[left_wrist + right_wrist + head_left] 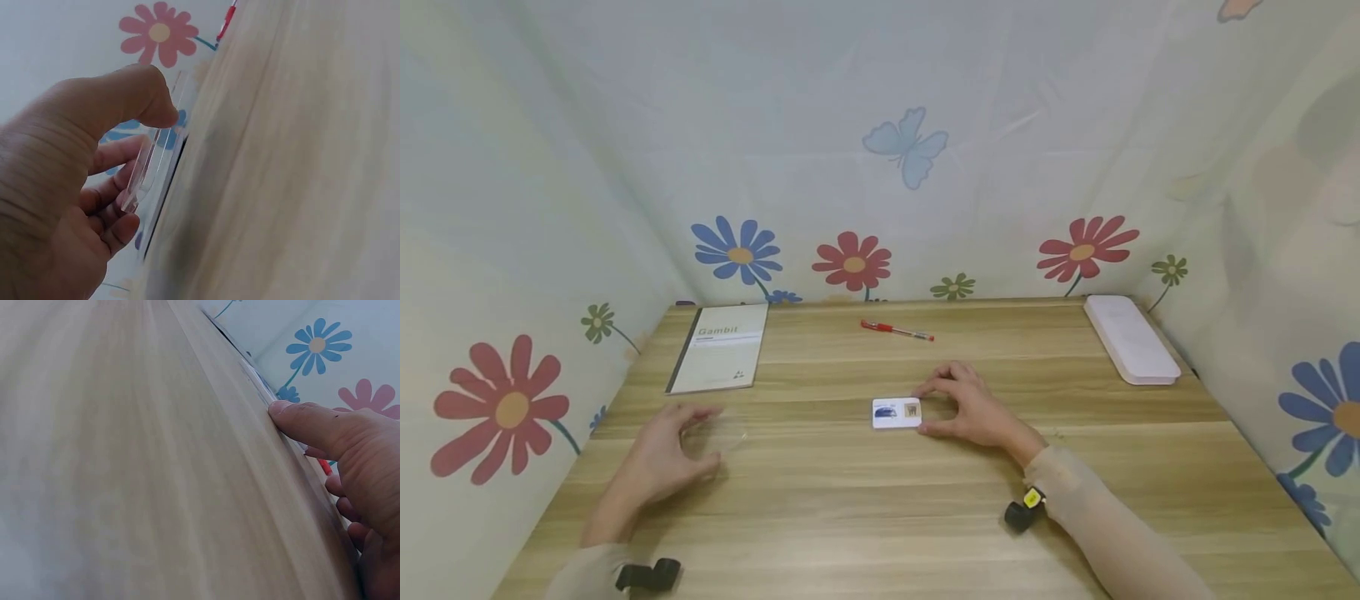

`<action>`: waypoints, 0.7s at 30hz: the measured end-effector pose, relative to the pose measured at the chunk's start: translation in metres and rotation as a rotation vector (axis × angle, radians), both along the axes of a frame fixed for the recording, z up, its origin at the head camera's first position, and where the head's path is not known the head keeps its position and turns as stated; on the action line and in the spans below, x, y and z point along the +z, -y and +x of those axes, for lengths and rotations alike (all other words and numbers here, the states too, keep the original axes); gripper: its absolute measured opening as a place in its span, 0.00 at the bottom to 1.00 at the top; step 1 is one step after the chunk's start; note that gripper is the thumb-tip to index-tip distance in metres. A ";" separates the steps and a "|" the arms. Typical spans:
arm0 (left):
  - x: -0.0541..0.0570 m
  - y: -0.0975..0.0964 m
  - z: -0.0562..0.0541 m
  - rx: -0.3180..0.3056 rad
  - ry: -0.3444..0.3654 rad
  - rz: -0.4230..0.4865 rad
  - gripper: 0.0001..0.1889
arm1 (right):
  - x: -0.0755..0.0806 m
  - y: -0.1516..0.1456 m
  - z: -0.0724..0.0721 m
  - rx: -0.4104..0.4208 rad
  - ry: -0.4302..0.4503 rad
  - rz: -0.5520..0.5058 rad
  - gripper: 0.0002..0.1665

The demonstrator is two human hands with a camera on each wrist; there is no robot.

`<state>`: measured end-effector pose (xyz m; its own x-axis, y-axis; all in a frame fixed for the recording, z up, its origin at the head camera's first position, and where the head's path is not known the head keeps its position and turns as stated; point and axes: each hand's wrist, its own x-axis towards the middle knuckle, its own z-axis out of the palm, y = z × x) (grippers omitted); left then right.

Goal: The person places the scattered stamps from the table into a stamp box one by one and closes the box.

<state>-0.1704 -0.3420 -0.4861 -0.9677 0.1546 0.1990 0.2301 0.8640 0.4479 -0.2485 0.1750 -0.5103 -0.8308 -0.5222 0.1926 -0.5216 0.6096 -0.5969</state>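
Observation:
On the left, my left hand (666, 454) holds a clear plastic lid (145, 172) between thumb and fingers, raised above the wood-grain table. The lid is nearly invisible in the head view, with only a faint outline. A small flat white box (896, 413) with two printed pictures on its top lies on the table near the middle. My right hand (973, 410) grips the right end of this box, thumb at the near corner and forefinger at the far corner. In the right wrist view the thumb (306, 422) hides most of the box.
A Gambit notebook (718, 348) lies at the back left of the table. Behind the white box is a red pen (897, 331). A long white case (1131, 340) lies at the back right. Flowered cloth (910, 208) walls in the table's back and sides.

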 end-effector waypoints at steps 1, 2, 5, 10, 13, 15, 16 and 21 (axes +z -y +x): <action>0.002 -0.002 -0.001 -0.009 -0.011 0.002 0.39 | 0.000 0.000 0.000 0.000 0.002 0.000 0.31; 0.003 -0.005 -0.002 -0.021 -0.022 0.004 0.39 | 0.000 0.000 0.000 -0.001 0.005 -0.001 0.31; 0.011 -0.014 -0.007 -0.057 -0.046 0.006 0.38 | -0.001 0.001 0.000 -0.004 0.012 -0.004 0.31; 0.023 -0.038 -0.023 -0.130 -0.067 0.017 0.37 | -0.001 0.001 -0.001 -0.007 0.017 -0.007 0.31; 0.027 -0.055 -0.034 -0.178 -0.076 0.038 0.37 | -0.001 0.001 -0.001 0.000 0.014 -0.003 0.31; 0.029 -0.069 -0.041 -0.212 -0.082 0.053 0.37 | -0.001 0.001 0.000 0.003 0.013 -0.002 0.31; 0.031 -0.077 -0.044 -0.230 -0.081 0.064 0.37 | -0.001 0.001 0.000 0.003 0.014 -0.005 0.31; 0.036 -0.118 -0.058 -0.312 -0.078 0.105 0.37 | 0.000 0.001 0.001 0.000 0.014 -0.018 0.31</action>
<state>-0.2284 -0.2241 -0.4497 -0.8584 0.4152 0.3014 0.5130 0.6965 0.5016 -0.2480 0.1740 -0.5105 -0.8334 -0.5189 0.1903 -0.5132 0.5989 -0.6148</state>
